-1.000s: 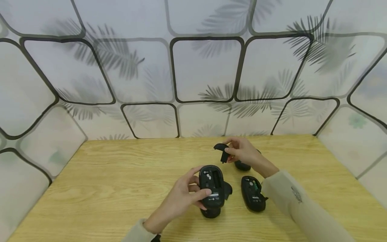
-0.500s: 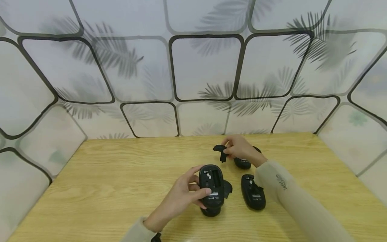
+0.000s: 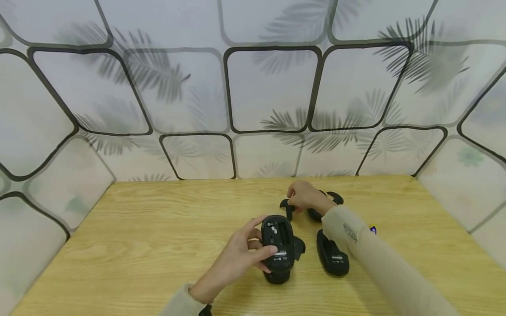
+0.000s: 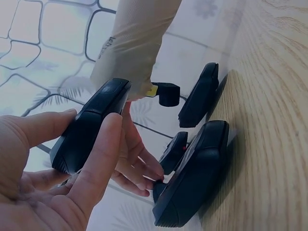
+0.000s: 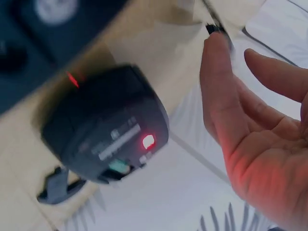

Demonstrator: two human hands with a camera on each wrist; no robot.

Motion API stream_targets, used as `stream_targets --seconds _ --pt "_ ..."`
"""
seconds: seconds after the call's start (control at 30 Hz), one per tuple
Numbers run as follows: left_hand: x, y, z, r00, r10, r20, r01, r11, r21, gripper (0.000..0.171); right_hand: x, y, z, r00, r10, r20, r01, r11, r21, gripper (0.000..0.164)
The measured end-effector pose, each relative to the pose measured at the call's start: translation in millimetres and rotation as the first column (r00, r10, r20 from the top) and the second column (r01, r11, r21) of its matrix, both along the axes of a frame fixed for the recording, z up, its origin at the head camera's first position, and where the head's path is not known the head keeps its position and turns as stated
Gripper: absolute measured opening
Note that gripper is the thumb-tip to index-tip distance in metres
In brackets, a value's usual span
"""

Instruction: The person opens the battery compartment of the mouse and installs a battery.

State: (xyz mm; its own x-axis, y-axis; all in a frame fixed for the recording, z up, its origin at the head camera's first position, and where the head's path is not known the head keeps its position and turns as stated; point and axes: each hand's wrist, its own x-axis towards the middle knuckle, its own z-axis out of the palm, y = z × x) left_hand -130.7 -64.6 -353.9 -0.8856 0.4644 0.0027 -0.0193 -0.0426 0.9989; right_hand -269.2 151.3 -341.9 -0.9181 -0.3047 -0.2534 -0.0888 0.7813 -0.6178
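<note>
My left hand (image 3: 237, 250) grips a black computer mouse (image 3: 278, 241), underside up, its battery slot uncovered. In the left wrist view, thumb and fingers hold this mouse (image 4: 91, 125) by its sides. Farther back, my right hand (image 3: 306, 195) is low over the table at a black T-shaped battery cover (image 3: 289, 210). In the right wrist view, a fingertip touches the dark cover (image 5: 222, 37), while the thumb stands apart from the fingers. Close behind the right hand lies another upturned mouse (image 3: 315, 215), partly hidden; its underside glows red (image 5: 148, 141) in the right wrist view.
Below the held mouse sits another mouse (image 3: 276, 277), with a cover (image 3: 299, 248) showing beside it. A further mouse (image 3: 334, 259) lies to the right, partly under the sleeve. A loose cover (image 3: 336, 197) and a small purple-and-yellow object (image 3: 373, 229) are on the wooden table (image 3: 158, 237).
My right hand has moved down and slightly left with the battery cover, bringing it to the table, and the thumb is off it. The left hand and its mouse stay put.
</note>
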Motion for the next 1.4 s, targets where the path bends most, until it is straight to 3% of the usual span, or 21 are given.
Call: stream_targets --seconds 0.43,0.77,1.4 --pt "-3.8 -4 0.9 0.999 0.031 -0.025 -0.031 0.999 -0.009 0.068 22.0 45 14.9 0.997 0.030 -0.067 -0.038 0.992 -0.120 0.030" --pt "-6.4 -4 -1.7 0.999 0.021 -0.038 -0.022 1.000 -0.020 0.068 35.1 77 20.5 0.999 -0.018 -0.046 0.008 0.980 -0.198 0.028" --pt "-5.0 -6 -0.2 0.999 0.027 -0.047 -0.028 0.999 -0.015 0.067 53.4 118 16.9 0.998 -0.056 0.011 0.057 0.980 -0.190 0.032"
